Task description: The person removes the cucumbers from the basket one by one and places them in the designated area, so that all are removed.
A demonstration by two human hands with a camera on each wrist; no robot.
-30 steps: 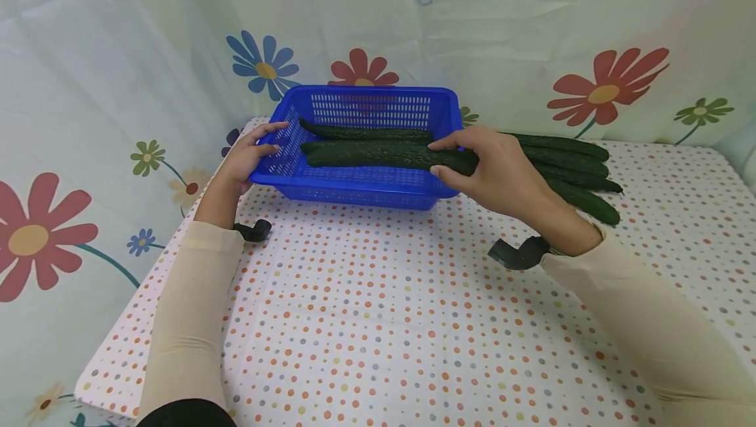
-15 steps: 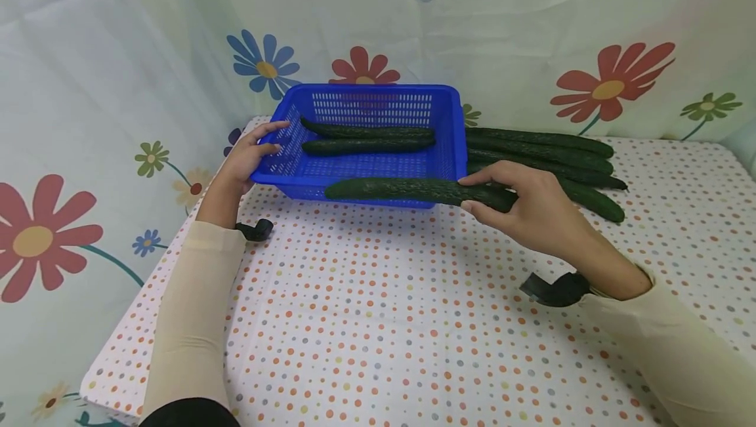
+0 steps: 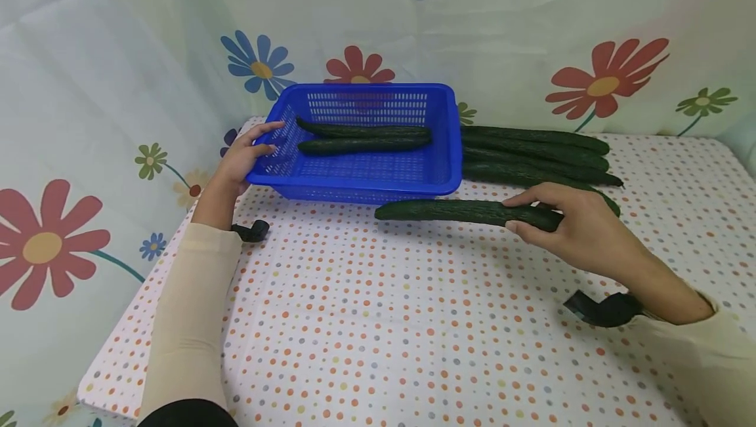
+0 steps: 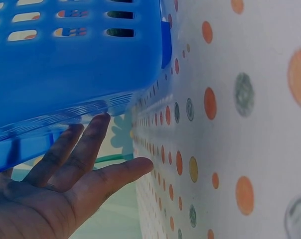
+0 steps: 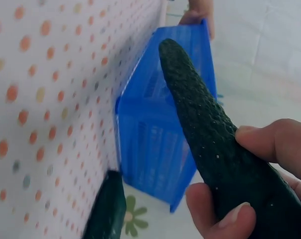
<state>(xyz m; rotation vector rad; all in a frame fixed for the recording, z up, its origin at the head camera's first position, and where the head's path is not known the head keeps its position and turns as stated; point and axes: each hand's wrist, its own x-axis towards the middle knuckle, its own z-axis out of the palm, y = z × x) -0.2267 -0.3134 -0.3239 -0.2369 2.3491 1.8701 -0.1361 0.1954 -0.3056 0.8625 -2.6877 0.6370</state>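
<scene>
In the head view my right hand (image 3: 575, 230) pinches a dark green cucumber (image 3: 440, 210) near its right end, thumb on one side and fingers on the other. This cucumber lies level in front of the basket's front right corner; the right wrist view shows its bumpy skin (image 5: 205, 119) close up. My left hand (image 3: 239, 158) grips the left end of the blue plastic basket (image 3: 354, 185), with finger and thumb over the rim and other fingers (image 4: 85, 149) along the outside beneath. Two cucumbers (image 3: 366, 145) lie side by side inside the basket.
Several cucumbers (image 3: 537, 150) lie together on the table just right of the basket. A white cloth with coloured dots (image 3: 354, 322) covers the table. Behind and to the left hangs a flower-printed sheet (image 3: 490, 27). Each wrist carries a black strap piece (image 3: 605, 309).
My right hand has lifted a cucumber out of the basket and carried it toward me and to the right, past the front rim. The left hand stays on the basket.
</scene>
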